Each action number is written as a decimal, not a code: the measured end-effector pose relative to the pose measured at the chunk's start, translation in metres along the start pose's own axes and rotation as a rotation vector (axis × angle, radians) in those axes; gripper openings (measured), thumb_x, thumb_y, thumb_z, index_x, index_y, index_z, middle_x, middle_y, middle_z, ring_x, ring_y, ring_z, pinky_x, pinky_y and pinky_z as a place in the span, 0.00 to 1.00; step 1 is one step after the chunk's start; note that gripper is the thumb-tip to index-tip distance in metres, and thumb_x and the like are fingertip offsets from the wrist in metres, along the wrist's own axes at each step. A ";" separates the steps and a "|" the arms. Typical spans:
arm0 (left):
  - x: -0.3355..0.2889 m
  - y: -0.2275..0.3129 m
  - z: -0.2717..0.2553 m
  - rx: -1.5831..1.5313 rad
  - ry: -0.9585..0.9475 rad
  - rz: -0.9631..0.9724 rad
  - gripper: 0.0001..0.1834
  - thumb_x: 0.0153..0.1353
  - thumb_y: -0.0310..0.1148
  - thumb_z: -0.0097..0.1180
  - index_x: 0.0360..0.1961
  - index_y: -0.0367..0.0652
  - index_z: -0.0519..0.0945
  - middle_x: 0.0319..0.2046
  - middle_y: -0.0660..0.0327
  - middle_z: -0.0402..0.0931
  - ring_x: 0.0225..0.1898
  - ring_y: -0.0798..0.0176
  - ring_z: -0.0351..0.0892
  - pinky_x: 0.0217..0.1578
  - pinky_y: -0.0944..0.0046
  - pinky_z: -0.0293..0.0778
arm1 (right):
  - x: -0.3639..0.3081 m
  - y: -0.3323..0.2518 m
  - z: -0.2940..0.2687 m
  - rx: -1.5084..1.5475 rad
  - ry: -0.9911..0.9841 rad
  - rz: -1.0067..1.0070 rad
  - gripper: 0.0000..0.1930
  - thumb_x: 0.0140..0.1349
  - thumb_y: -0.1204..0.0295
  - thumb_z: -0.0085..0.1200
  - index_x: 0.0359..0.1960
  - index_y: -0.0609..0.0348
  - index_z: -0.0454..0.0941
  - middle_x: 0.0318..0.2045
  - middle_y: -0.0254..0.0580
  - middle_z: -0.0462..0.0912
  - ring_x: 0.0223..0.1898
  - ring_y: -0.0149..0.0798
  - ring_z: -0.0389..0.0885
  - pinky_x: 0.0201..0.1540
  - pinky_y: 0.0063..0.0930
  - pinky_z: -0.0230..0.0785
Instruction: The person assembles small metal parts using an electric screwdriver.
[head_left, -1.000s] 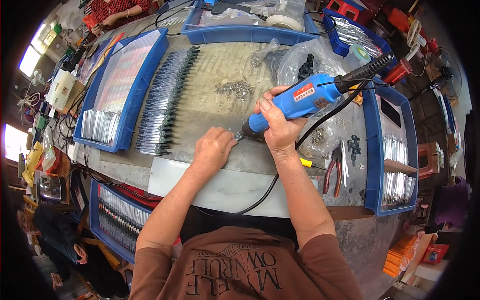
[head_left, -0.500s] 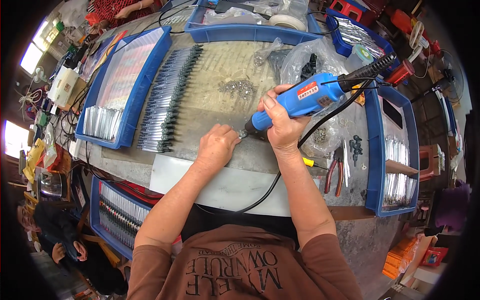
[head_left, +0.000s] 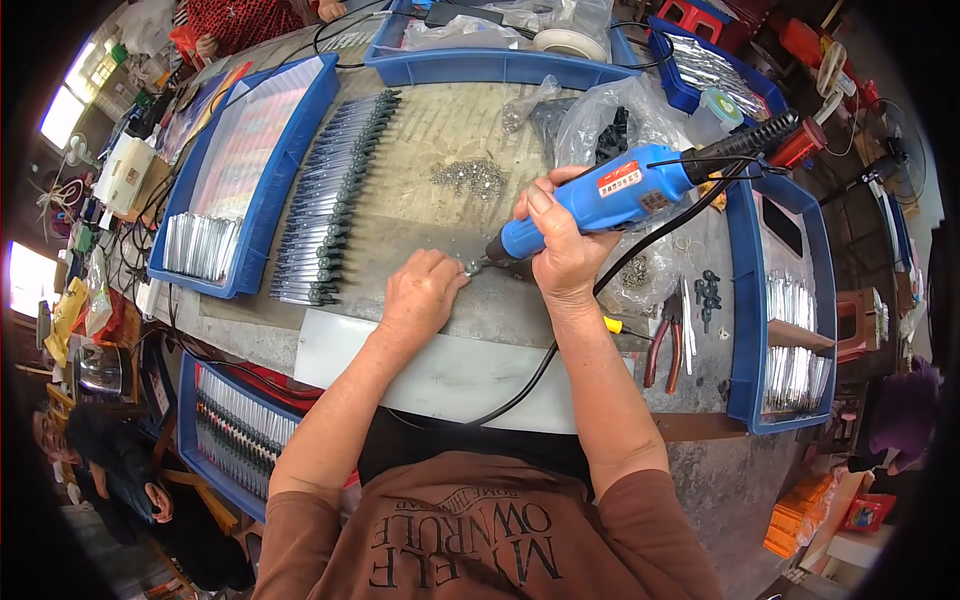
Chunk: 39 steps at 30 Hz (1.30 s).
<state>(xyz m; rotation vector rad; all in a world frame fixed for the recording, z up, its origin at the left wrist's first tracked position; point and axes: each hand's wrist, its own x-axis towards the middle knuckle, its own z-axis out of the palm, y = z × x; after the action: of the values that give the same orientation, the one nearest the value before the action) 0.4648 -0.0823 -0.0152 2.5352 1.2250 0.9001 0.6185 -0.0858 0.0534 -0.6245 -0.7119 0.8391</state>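
My right hand (head_left: 565, 240) is wrapped round a blue electric screwdriver (head_left: 590, 200), which lies tilted with its nose toward the left. My left hand (head_left: 422, 292) rests low over the table, its fingers closed on a small rounded dark-green part (head_left: 472, 268), mostly hidden by the hand. The screwdriver's tip is right beside this part; whether they touch I cannot tell. Just beyond both hands a heap of small metal screws (head_left: 470, 178) is spread on the tabletop. Left of them lies a long row of slim silver pieces with dark-green ends (head_left: 325, 200).
Blue trays stand at the left (head_left: 265, 215), the far side (head_left: 500, 68) and the right (head_left: 745, 330). Red-handled pliers (head_left: 664, 350) and a yellow-handled tool (head_left: 613, 325) lie near my right forearm. A black cable (head_left: 535, 385) loops beneath that arm. Another person (head_left: 245, 18) is across the table.
My left hand has shifted slightly left with the small part, and a little more gap shows beside the screwdriver's tip. My right hand keeps its grip, nearly unmoved.
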 end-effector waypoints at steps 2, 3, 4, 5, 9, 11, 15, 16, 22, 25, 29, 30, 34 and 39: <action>0.004 0.000 -0.001 0.041 -0.006 -0.043 0.06 0.44 0.30 0.58 0.24 0.43 0.75 0.24 0.62 0.70 0.31 0.58 0.71 0.28 0.59 0.70 | 0.000 -0.001 0.000 0.008 0.008 0.010 0.13 0.43 0.82 0.55 0.31 0.63 0.66 0.24 0.35 0.71 0.24 0.26 0.71 0.26 0.20 0.67; 0.004 0.000 0.000 0.040 -0.007 -0.044 0.06 0.44 0.30 0.58 0.24 0.43 0.75 0.24 0.62 0.70 0.31 0.58 0.71 0.28 0.59 0.70 | 0.000 -0.001 -0.001 0.002 -0.006 0.011 0.13 0.43 0.82 0.55 0.31 0.63 0.66 0.24 0.35 0.71 0.24 0.27 0.71 0.26 0.20 0.67; 0.004 -0.002 0.002 0.045 -0.014 -0.028 0.06 0.44 0.30 0.58 0.24 0.43 0.76 0.24 0.62 0.70 0.31 0.58 0.71 0.28 0.59 0.70 | 0.000 -0.001 -0.001 -0.003 -0.021 0.012 0.14 0.43 0.82 0.55 0.31 0.63 0.66 0.24 0.36 0.71 0.24 0.27 0.72 0.26 0.20 0.67; 0.004 -0.002 0.003 0.050 -0.020 -0.013 0.06 0.44 0.30 0.58 0.24 0.43 0.76 0.24 0.62 0.70 0.31 0.58 0.71 0.28 0.60 0.70 | 0.000 0.000 -0.001 -0.003 -0.022 0.014 0.14 0.43 0.82 0.55 0.31 0.63 0.66 0.24 0.36 0.71 0.24 0.27 0.72 0.26 0.20 0.67; 0.005 -0.001 0.001 0.035 -0.028 -0.023 0.05 0.44 0.30 0.58 0.24 0.43 0.76 0.24 0.62 0.70 0.31 0.58 0.71 0.29 0.60 0.70 | 0.000 -0.001 -0.001 0.014 0.001 0.009 0.14 0.43 0.83 0.55 0.32 0.63 0.65 0.24 0.36 0.70 0.23 0.27 0.71 0.26 0.21 0.66; 0.007 0.000 0.002 0.024 -0.049 -0.043 0.06 0.44 0.29 0.58 0.24 0.40 0.77 0.24 0.61 0.72 0.30 0.57 0.72 0.30 0.60 0.69 | 0.000 0.000 -0.001 0.034 0.006 0.014 0.14 0.43 0.83 0.55 0.32 0.63 0.65 0.24 0.36 0.70 0.23 0.27 0.71 0.25 0.21 0.66; 0.010 0.000 0.001 0.041 -0.086 -0.083 0.06 0.45 0.30 0.58 0.24 0.40 0.77 0.25 0.61 0.72 0.31 0.57 0.72 0.30 0.60 0.69 | 0.000 0.001 0.000 0.033 -0.009 0.012 0.14 0.43 0.83 0.54 0.32 0.64 0.65 0.24 0.36 0.70 0.23 0.27 0.71 0.25 0.21 0.67; 0.011 -0.001 0.002 0.031 -0.086 -0.093 0.06 0.45 0.31 0.57 0.24 0.40 0.77 0.25 0.61 0.72 0.31 0.57 0.72 0.31 0.60 0.69 | -0.001 0.001 0.000 0.026 -0.009 0.013 0.14 0.43 0.83 0.54 0.33 0.64 0.65 0.24 0.36 0.70 0.23 0.27 0.71 0.25 0.21 0.67; 0.008 0.002 0.002 0.043 -0.069 -0.046 0.06 0.45 0.30 0.58 0.25 0.41 0.77 0.24 0.62 0.72 0.31 0.57 0.71 0.30 0.60 0.69 | 0.000 0.002 -0.001 0.038 0.019 0.007 0.14 0.43 0.83 0.54 0.33 0.64 0.66 0.24 0.35 0.70 0.23 0.27 0.71 0.26 0.21 0.67; 0.007 0.001 0.002 0.034 -0.058 -0.034 0.06 0.45 0.29 0.58 0.25 0.40 0.77 0.24 0.61 0.72 0.30 0.57 0.71 0.29 0.60 0.69 | 0.000 0.001 -0.002 0.027 -0.002 0.001 0.14 0.43 0.83 0.55 0.32 0.64 0.66 0.24 0.35 0.71 0.24 0.27 0.71 0.26 0.20 0.67; 0.005 -0.003 0.000 -0.005 0.021 -0.015 0.05 0.45 0.27 0.57 0.25 0.39 0.76 0.24 0.60 0.72 0.28 0.56 0.72 0.28 0.61 0.69 | 0.000 -0.001 0.000 0.015 0.011 -0.003 0.13 0.42 0.83 0.55 0.31 0.64 0.66 0.24 0.35 0.71 0.24 0.26 0.71 0.26 0.20 0.67; 0.004 -0.004 -0.002 -0.003 0.019 -0.010 0.05 0.45 0.27 0.57 0.25 0.39 0.76 0.24 0.60 0.72 0.28 0.56 0.72 0.28 0.61 0.69 | 0.000 -0.003 0.001 0.022 0.014 0.002 0.13 0.42 0.82 0.55 0.31 0.64 0.66 0.24 0.35 0.71 0.24 0.26 0.71 0.26 0.20 0.67; 0.003 -0.009 -0.017 -0.173 0.001 -0.212 0.04 0.47 0.28 0.56 0.26 0.40 0.76 0.23 0.59 0.73 0.26 0.58 0.73 0.28 0.63 0.69 | 0.003 -0.002 -0.004 0.007 0.014 -0.035 0.13 0.42 0.82 0.56 0.31 0.64 0.67 0.24 0.35 0.71 0.24 0.26 0.71 0.26 0.19 0.67; 0.004 -0.027 -0.037 -0.813 -0.177 -0.683 0.07 0.54 0.30 0.55 0.28 0.37 0.76 0.21 0.68 0.72 0.23 0.75 0.70 0.23 0.75 0.66 | 0.003 -0.006 -0.003 0.047 0.054 -0.025 0.13 0.42 0.81 0.56 0.31 0.64 0.67 0.23 0.35 0.71 0.23 0.25 0.71 0.26 0.18 0.66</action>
<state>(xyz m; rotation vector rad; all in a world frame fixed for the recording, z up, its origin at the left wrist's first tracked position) 0.4278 -0.0651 0.0051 1.3970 1.2033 0.7545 0.6251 -0.0868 0.0568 -0.5929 -0.6485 0.8104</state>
